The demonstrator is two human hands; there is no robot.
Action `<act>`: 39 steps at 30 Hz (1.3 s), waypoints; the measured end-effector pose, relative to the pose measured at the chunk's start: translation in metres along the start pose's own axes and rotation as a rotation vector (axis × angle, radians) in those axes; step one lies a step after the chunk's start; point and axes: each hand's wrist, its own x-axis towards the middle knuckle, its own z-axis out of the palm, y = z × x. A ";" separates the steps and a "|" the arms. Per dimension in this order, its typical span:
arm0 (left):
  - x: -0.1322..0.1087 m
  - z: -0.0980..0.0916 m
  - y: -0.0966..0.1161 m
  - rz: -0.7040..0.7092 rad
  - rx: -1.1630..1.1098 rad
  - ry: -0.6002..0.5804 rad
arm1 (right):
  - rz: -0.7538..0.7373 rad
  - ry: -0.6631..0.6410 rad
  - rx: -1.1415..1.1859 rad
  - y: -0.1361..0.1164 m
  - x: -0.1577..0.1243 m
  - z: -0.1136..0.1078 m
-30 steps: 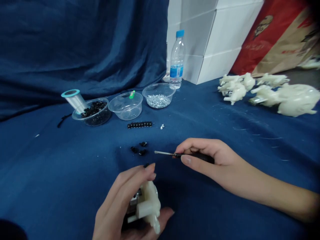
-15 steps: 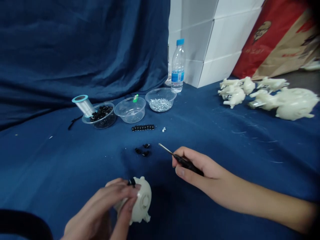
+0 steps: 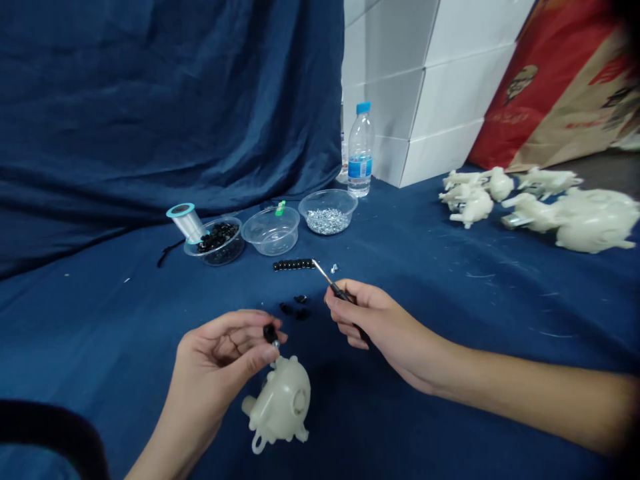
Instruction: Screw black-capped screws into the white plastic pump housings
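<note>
My left hand (image 3: 225, 360) has its thumb and fingers closed round a small black plastic piece (image 3: 270, 333) with a silvery metal bit at its lower end. Directly below, a cream plastic housing (image 3: 284, 400) with round bosses and a loop touches or nearly touches that piece; whether it hangs or rests on the cloth I cannot tell. A dark-handled screwdriver (image 3: 341, 293) is in my right hand (image 3: 367, 313), its tip pointing up and left, near the end of a row of black pieces (image 3: 294, 265). Several loose black pieces (image 3: 300, 313) lie between my hands.
Across the back stand a tub of black parts (image 3: 220, 257) with a wire spool (image 3: 186, 223), a clear tub (image 3: 273, 245) and a tub of screws (image 3: 327, 220). Two screws (image 3: 334, 269) lie nearby. A water bottle (image 3: 360, 153), white boxes (image 3: 450, 100) and more cream housings (image 3: 595, 220) are rightward.
The left hand has shifted from the side of the housing up to the black piece at its top, uncovering the housing. The screwdriver has moved slightly left and up in the picture.
</note>
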 end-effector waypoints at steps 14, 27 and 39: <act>0.011 -0.006 -0.025 -0.220 -0.149 -0.158 | -0.125 -0.021 -0.171 0.015 -0.002 -0.003; 0.004 0.006 -0.016 -0.406 -0.178 -0.066 | -0.097 -0.017 -0.147 0.013 -0.002 -0.003; 0.001 0.001 -0.021 -0.291 -0.147 -0.150 | -0.093 -0.020 -0.165 0.015 -0.001 -0.003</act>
